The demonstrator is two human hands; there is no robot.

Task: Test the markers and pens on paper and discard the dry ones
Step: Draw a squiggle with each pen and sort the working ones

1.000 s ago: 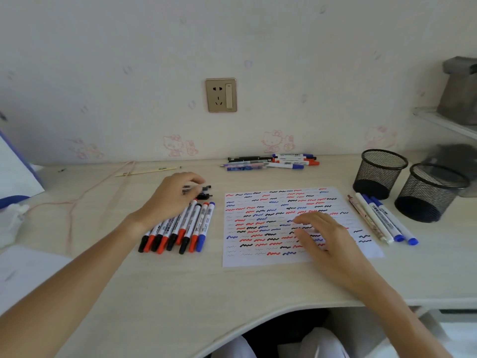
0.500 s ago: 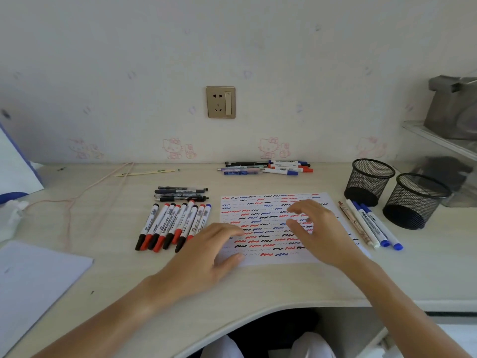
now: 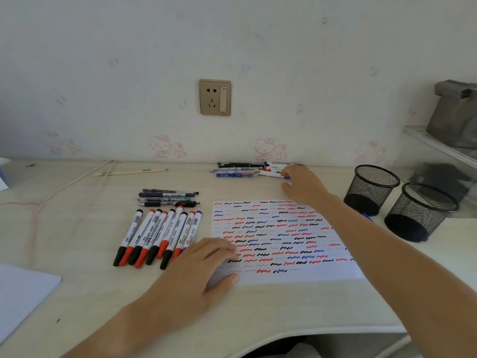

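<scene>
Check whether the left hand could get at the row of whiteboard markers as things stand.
Probably yes. The left hand rests flat on the test paper's near left corner, right beside the whiteboard markers, and nothing lies between them.

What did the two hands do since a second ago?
The left hand left the marker row and came to press flat on the near left corner of the test paper. The right hand lifted off the paper and reached to the far pile of pens by the wall; its fingers touch them, a grip isn't clear. Marker row, paper and mesh cups stayed put.
</scene>
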